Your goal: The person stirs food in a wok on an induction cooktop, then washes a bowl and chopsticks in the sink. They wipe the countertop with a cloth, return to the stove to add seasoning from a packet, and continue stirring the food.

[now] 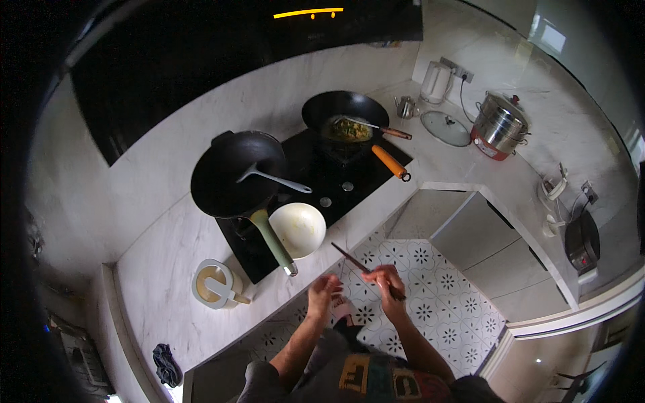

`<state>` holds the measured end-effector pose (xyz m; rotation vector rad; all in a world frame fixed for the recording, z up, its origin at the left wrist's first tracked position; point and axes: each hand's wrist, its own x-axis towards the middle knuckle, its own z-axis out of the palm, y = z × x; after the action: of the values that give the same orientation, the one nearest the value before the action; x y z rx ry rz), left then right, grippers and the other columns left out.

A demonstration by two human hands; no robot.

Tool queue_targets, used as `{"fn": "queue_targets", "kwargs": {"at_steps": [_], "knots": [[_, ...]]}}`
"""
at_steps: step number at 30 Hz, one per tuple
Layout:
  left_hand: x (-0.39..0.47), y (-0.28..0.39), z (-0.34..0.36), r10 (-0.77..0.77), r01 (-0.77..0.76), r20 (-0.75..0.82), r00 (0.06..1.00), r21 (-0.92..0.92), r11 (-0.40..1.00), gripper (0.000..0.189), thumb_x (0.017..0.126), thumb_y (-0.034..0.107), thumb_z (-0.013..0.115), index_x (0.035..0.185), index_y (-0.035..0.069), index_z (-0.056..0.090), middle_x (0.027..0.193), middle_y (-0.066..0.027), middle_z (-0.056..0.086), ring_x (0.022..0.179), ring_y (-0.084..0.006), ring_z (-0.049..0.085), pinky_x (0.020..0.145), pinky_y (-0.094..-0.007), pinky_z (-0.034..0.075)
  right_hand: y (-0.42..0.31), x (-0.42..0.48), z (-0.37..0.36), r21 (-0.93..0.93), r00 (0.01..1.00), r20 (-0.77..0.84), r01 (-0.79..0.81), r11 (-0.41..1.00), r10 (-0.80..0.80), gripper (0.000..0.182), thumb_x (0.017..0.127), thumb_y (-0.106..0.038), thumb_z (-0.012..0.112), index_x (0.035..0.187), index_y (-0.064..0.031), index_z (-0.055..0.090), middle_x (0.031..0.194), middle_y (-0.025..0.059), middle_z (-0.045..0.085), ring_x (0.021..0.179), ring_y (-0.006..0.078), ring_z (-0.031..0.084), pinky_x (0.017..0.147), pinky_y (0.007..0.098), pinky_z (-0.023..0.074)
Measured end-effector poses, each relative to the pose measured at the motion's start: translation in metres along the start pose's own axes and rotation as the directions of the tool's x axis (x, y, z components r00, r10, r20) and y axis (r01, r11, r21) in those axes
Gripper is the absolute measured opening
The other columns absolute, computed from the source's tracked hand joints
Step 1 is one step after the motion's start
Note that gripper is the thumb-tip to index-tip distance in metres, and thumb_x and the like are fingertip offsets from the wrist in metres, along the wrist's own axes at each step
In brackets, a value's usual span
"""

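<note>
My right hand (387, 284) is closed around a pair of dark chopsticks (352, 257), whose tips point up and left towards the counter edge. Beside it, my left hand (324, 294) is held with bent fingers, and nothing shows in it. A white bowl (307, 229) with yellowish residue stands in front of my hands at the hob's edge. Left of it, a black wok (216, 176) with a green handle holds a grey spatula (282, 182). At the back burner, a second wok (317, 108) with an orange handle contains chopped food (352, 131) and a wooden-handled utensil (395, 133).
The black hob (335, 176) is set in a marble-look counter (166, 282). A lidded jug (217, 284) and a dark crumpled cloth (166, 365) lie left. At the back right are a glass lid (443, 128), a small metal pot (405, 107), a white kettle (436, 83) and a steamer (501, 121).
</note>
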<state>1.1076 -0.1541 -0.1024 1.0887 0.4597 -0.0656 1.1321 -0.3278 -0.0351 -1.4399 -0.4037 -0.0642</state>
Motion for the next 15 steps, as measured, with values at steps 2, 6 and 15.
{"fn": "queue_targets", "kwargs": {"at_steps": [2, 6, 15], "knots": [[0.037, -0.018, -0.011, 0.014, -0.033, -0.185, 0.983, -0.099, 0.995, 0.043, 0.088, 0.033, 0.061, 0.114, 0.003, 0.043, 0.089, -0.0145, 0.061, 0.076, -0.0239, 0.063, 0.065, -0.0359, 0.052, 0.008, 0.032, -0.017, -0.174, 0.993, 0.061, 0.111, 0.978, -0.102, 0.018, 0.094, -0.004, 0.041, 0.092, 0.0018, 0.058, 0.100, 0.0086, 0.048, 0.090, 0.0171, 0.052, 0.081, 0.0326, 0.0452], [0.070, 0.003, -0.027, -0.062, -0.108, -0.371, 0.926, -0.420, 0.901, 0.057, 0.086, 0.038, 0.062, 0.124, 0.010, 0.030, 0.106, -0.0208, 0.054, 0.091, -0.0350, 0.060, 0.075, -0.0434, 0.052, 0.021, 0.097, -0.042, -0.222, 0.994, -0.026, 0.096, 0.970, -0.104, 0.023, 0.094, -0.009, 0.042, 0.087, 0.0013, 0.061, 0.091, 0.0102, 0.053, 0.088, 0.0175, 0.053, 0.076, 0.0290, 0.0444], [0.113, 0.006, 0.002, 0.220, -0.413, -0.518, 0.827, -0.292, 0.863, 0.068, 0.089, 0.033, 0.058, 0.141, 0.018, 0.018, 0.138, -0.0186, 0.034, 0.119, -0.0361, 0.045, 0.092, -0.0517, 0.046, 0.077, 0.174, -0.174, -0.180, 0.964, -0.239, -0.164, 0.970, 0.119, 0.033, 0.097, -0.017, 0.038, 0.084, 0.0053, 0.058, 0.090, 0.0126, 0.054, 0.084, 0.0198, 0.060, 0.074, 0.0299, 0.0519]]}}
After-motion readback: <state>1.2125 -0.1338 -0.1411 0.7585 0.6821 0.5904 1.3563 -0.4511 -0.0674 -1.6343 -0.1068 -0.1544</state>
